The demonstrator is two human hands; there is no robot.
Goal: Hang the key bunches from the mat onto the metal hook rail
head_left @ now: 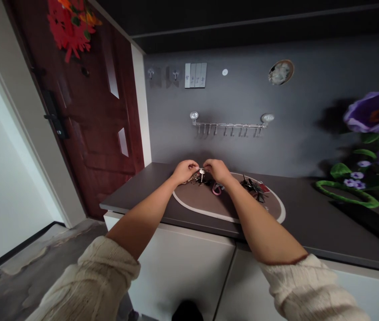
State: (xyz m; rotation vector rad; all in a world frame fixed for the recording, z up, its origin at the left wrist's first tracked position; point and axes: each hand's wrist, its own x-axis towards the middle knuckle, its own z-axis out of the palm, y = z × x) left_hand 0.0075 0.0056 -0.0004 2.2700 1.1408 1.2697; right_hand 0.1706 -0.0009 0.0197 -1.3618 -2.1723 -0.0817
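Between my two hands hangs a small bunch of keys (202, 174), the silver one lowest. My left hand (186, 170) pinches it from the left with thumb and finger. From the other side my right hand (216, 169) grips the same bunch, fingertips closed. Both hands are just above an oval brown mat (206, 206) with a white rim. A pink loop (216, 189) lies on the mat beside my right wrist. Another heap of dark keys (253, 187) with a red tag (264, 187) rests right of my right forearm.
A clear rail (231, 125) with several hooks is fixed to the grey wall. Two single hooks (175, 75) are at its upper left. Purple artificial flowers (375, 111) stand at the right. A dark red door (92, 133) is at the left.
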